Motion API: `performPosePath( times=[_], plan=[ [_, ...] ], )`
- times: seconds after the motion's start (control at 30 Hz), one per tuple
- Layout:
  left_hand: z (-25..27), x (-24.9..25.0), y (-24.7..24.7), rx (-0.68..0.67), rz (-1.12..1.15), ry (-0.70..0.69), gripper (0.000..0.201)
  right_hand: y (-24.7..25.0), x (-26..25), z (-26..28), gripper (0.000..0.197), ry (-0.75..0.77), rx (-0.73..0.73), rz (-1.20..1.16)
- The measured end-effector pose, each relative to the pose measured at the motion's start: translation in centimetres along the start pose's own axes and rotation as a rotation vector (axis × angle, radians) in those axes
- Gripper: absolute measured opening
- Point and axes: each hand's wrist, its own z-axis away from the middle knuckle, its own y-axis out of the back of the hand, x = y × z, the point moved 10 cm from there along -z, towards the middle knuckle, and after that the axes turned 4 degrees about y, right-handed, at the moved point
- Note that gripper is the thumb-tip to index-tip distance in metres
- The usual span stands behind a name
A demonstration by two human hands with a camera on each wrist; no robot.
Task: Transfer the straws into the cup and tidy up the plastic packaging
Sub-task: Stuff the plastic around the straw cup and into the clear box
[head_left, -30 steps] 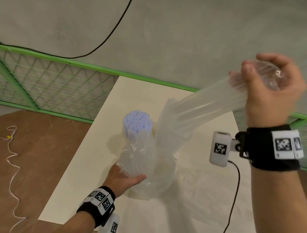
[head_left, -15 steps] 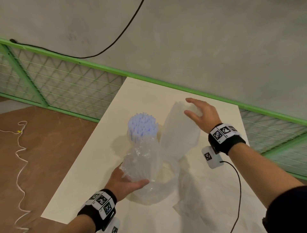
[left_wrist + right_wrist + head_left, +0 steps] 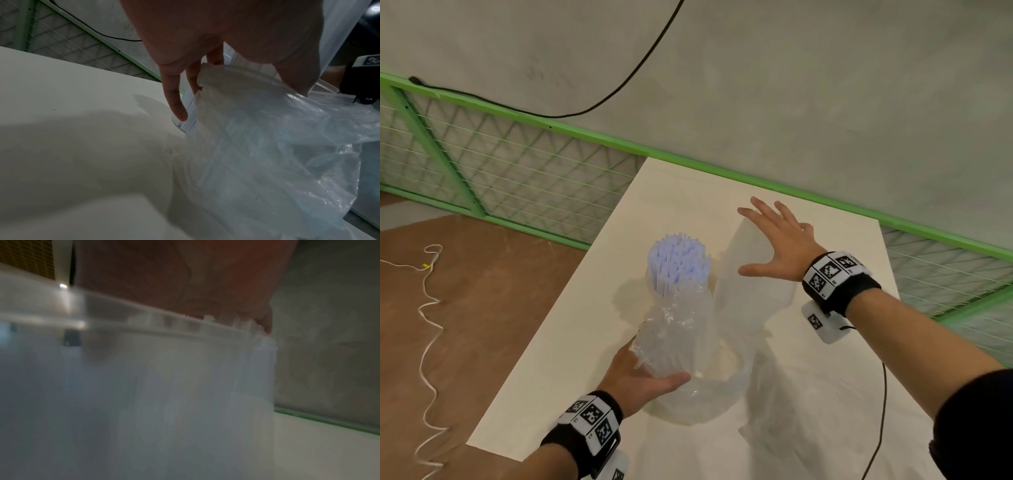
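1. The left hand point(image 3: 640, 373) grasps the lower part of a bundle of straws point(image 3: 676, 265), with the thumb curled across the front and the fingers behind it.
2. The straws stand upright, and crinkled plastic packaging point(image 3: 678, 335) covers their lower half; the bare pale blue tips stick out at the top.
3. The bundle stands near the left edge of the desk point(image 3: 592, 308), about halfway along it.
4. In the left wrist view, the fingers point(image 3: 174, 100) lie against the white straws and the clear film hangs loose beside them.
5. The right hand point(image 3: 779, 246) is released, with the fingers spread and straight, palm down.
6. This hand is over the top of a second group of straws point(image 3: 753, 291), translucent and leaning, just right of the first bundle; the right wrist view is blurred, so I cannot tell if the palm touches them.
7. More clear plastic film point(image 3: 791, 411) lies flat on the desk toward the near right corner.
8. I cannot pick out the cup with certainty.
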Motion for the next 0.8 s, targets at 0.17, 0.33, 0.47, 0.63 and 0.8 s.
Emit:
performPosePath(
  times=[0.17,0.33,0.47,0.63,0.8],
  plan=[
    [-0.1,-0.5,0.4,0.018,-0.001,0.026,0.075,1.4,0.5,0.4,0.091,-0.033,0.017,-0.165],
    [0.1,0.0,0.3,-0.014,-0.108,0.003,0.070,0.4,0.0,2.4,0.101,0.046,-0.141,-0.106],
    [-0.2,-0.5,0.7,0.020,-0.084,0.002,0.083,0.0,0.2,3.1,0.101,0.070,-0.203,-0.085],
    [-0.4,-0.6,0.4,-0.011,-0.098,-0.005,0.077,1.4,0.8,2.6,0.083,0.086,-0.133,-0.094],
    [-0.8,-1.0,0.6,0.007,-0.052,-0.017,0.087,2.4,1.5,1.5,0.066,0.105,0.031,0.029]
  ],
)
